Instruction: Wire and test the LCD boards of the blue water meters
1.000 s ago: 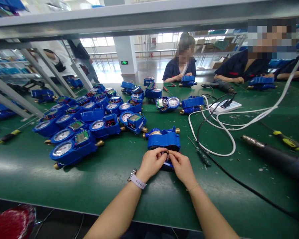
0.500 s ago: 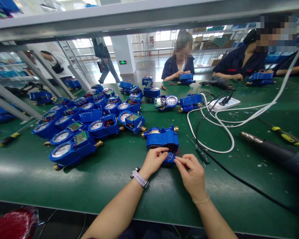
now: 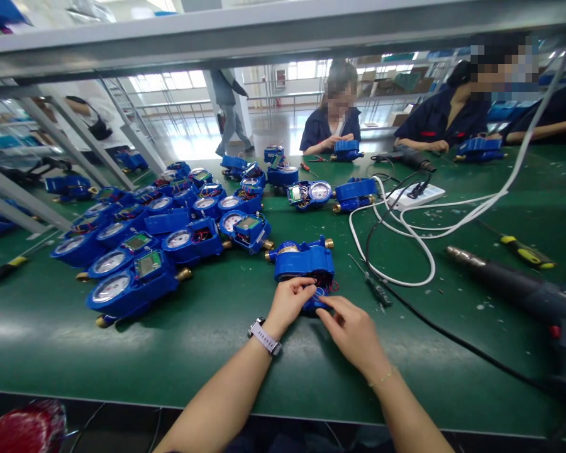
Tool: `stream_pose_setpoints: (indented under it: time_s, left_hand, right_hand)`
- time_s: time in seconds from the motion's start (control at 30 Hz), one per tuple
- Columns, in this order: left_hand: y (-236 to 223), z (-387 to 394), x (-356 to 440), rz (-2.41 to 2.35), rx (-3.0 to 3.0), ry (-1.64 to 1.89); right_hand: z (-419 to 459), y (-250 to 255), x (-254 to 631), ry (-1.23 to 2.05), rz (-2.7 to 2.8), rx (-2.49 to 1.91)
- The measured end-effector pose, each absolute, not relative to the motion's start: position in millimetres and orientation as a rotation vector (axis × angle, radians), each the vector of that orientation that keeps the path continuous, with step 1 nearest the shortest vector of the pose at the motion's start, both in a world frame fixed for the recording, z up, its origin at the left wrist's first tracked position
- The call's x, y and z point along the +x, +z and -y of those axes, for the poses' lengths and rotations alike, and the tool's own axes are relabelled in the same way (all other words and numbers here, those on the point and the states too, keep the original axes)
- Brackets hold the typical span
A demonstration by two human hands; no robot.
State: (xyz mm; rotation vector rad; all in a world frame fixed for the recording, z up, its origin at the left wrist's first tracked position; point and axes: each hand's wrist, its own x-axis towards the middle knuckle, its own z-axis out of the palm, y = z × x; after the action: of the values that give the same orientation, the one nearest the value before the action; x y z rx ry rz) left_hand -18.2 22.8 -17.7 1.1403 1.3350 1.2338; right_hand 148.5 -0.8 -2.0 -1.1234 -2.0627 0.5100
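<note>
A blue water meter (image 3: 302, 261) with brass ends lies in front of me on the green bench, its wire compartment facing me. Red wires (image 3: 333, 287) stick out at its right side. On the near side is a small blue cover (image 3: 310, 307), partly hidden by my fingers. My left hand (image 3: 287, 305), with a watch at the wrist, reaches to the compartment, thumb and forefinger closed on the meter's near part. From the right, my right hand (image 3: 351, 324) has its thumb and forefinger bent around the edge of the blue cover. What lies between the fingertips is largely hidden.
Several blue water meters (image 3: 117, 286) crowd the left. To the right lie a screwdriver (image 3: 377, 290), a heat gun (image 3: 495, 277), a yellow-black screwdriver (image 3: 528, 253) and a white power strip (image 3: 417, 196) with looping cables. Co-workers sit across the bench; a metal shelf beam (image 3: 283, 41) crosses overhead.
My right hand has shifted left and closer to my left hand at the cover. My left hand stays at the compartment. A person in the background has walked to the right.
</note>
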Motion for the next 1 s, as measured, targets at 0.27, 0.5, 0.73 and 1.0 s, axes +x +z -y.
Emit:
stream_pose_setpoints:
  time_s: [0.27,0.5,0.73,1.0]
  left_hand:
    - [-8,-26,-29,-1.435,1.142,1.231]
    - [-11,-33,-25,-1.527,1.273,1.16]
    - [-6,-31,-28,-1.555,1.448,1.041]
    - [7,-14,-27,-1.606,1.599,0.956]
  right_hand:
    - [31,-13,114,0.619,2.139,-1.033]
    - [11,-3,119,0.763,1.861,-1.107]
    - [-44,-7,123,0.918,1.686,-1.204]
    - [-69,-8,116,1.091,1.735,-1.222]
